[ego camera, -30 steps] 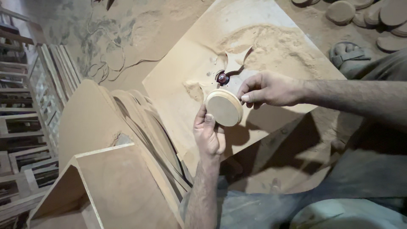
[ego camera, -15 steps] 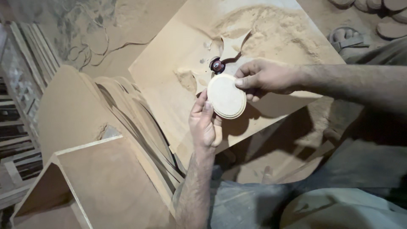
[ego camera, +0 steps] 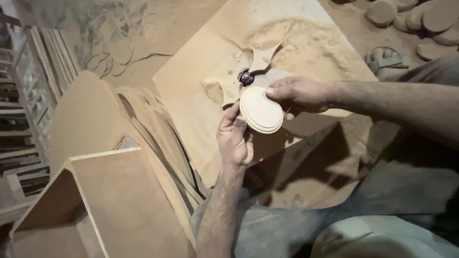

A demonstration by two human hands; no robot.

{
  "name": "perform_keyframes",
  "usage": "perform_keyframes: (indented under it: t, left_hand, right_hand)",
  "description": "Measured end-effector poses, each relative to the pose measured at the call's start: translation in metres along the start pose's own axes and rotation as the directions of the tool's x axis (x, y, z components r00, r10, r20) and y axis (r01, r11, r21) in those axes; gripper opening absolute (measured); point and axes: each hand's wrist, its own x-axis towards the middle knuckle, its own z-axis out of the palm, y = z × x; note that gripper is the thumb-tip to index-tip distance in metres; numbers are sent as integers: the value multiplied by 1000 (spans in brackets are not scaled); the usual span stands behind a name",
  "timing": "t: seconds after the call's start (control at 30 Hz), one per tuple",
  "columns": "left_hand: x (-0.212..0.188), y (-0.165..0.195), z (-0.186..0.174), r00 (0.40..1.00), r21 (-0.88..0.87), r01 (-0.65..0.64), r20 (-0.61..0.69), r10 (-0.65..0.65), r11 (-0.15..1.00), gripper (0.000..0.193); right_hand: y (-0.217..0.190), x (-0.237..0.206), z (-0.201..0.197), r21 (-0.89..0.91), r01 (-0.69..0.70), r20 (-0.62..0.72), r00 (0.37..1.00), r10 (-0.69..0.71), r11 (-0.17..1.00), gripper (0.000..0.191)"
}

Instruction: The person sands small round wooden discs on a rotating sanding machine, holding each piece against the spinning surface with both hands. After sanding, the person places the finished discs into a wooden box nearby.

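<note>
Both hands grip round wooden disc (ego camera: pixel 261 109): left hand (ego camera: pixel 235 141) at 7 o'clock, right hand (ego camera: pixel 299 93) at 2. Spinning cutter (ego camera: pixel 246 77) just beside disc at 11; slip risks nicked fingers (ego camera: pixel 273 89).

A single head-worn camera looks steeply down from close above the person's lap, facing forward over a dusty board (ego camera: pixel 201 86) on the floor.
</note>
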Motion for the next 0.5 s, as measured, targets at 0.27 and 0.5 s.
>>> perform_keyframes:
  t: [0.27,0.5]
  left_hand:
    - [-58,56,19,960,306,245,-211,-185,920,45]
    - [-146,242,-15,881,911,47,-231,413,409,39]
  right_hand:
    - [-16,-25,-20,-185,41,-131,989,-66,982,24]
    - [-45,-75,-120,-283,460,-739,455,-497,842,18]
